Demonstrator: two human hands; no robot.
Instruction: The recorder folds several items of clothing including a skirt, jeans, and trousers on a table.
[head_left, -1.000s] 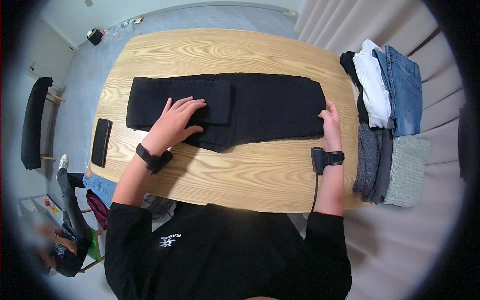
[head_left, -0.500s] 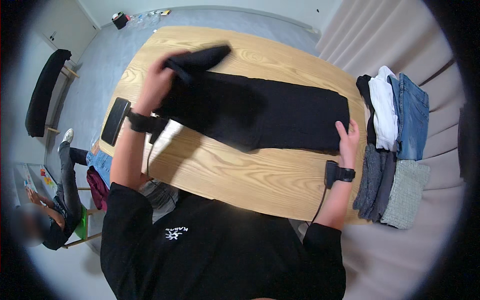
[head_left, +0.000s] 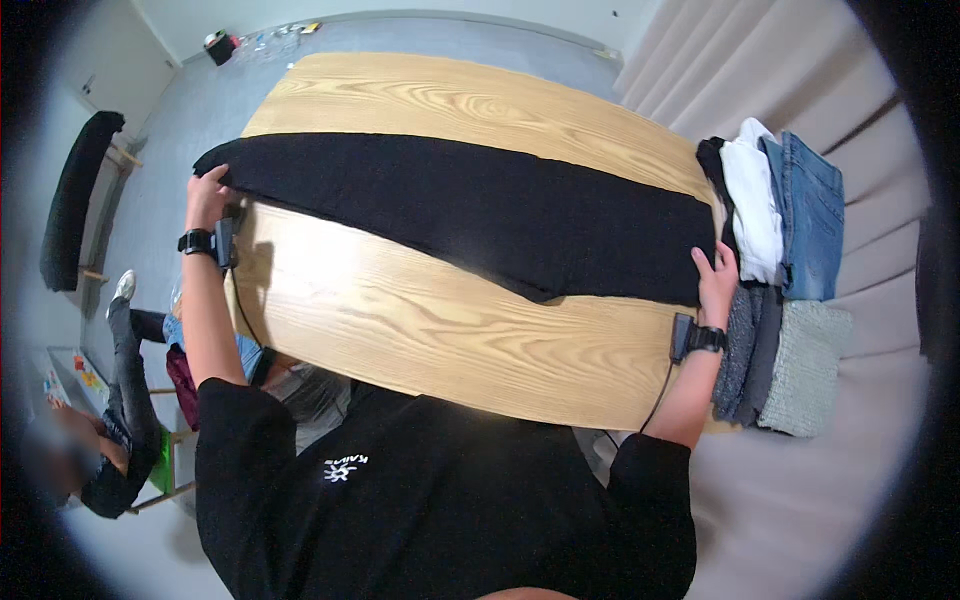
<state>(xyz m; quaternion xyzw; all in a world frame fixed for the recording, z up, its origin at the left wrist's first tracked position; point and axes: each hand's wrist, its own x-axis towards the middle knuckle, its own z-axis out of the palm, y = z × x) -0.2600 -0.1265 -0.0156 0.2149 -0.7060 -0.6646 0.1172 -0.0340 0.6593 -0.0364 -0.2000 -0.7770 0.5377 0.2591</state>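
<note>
While the left hand [head_left: 207, 197] pinches one end and the spread right hand [head_left: 716, 280] touches the other, tapering matte-black trousers [head_left: 470, 210] cross the wood-grained table [head_left: 420, 330].

Near tabletop [head_left: 450, 345] is open, with black trousers [head_left: 450, 205] beyond and folded clothes [head_left: 812, 220] rightward.

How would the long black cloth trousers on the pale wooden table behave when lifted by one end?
The trousers would probably sag, as the fabric looks soft and lies flat. They seem unlikely to roll, because they spread broadly over the table. They may feel light for their length, since the cloth looks fairly thin.
</note>
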